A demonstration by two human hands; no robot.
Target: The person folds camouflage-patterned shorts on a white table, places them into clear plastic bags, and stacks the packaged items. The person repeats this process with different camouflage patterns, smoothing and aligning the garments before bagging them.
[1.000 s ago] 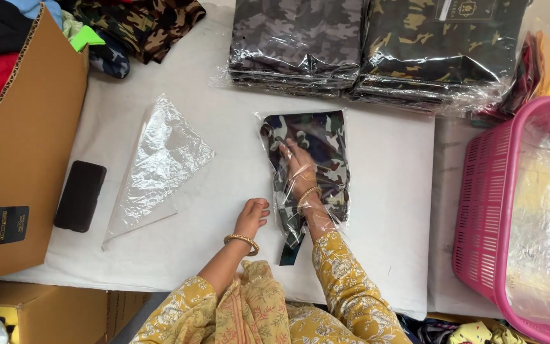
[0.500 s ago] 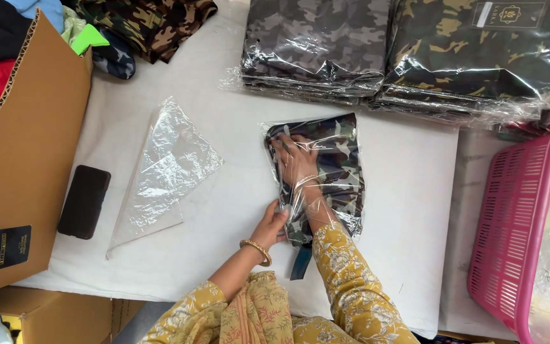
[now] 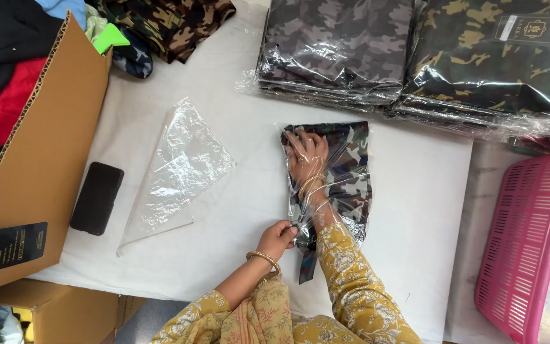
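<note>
A folded camouflage garment (image 3: pixel 351 159) lies inside a clear plastic bag (image 3: pixel 358 210) in the middle of the white table (image 3: pixel 415 255). My right hand (image 3: pixel 307 159) is inside the bag up to the wrist. It lies flat on the garment with its fingers spread toward the bag's far end. My left hand (image 3: pixel 276 237), with a gold bangle on the wrist, pinches the bag's open edge at the near end. A dark strip of the garment (image 3: pixel 307 267) sticks out of the bag's mouth.
A spare clear bag (image 3: pixel 176 169) and a black phone (image 3: pixel 97 197) lie to the left. An open cardboard box (image 3: pixel 39 172) with clothes stands at far left. Stacks of bagged camouflage garments (image 3: pixel 415 57) line the back. A pink basket (image 3: pixel 529 248) is at the right.
My right hand has slid deeper into the bag with the garment. My left hand has moved from the table beside the bag to grip the bag's open edge.
</note>
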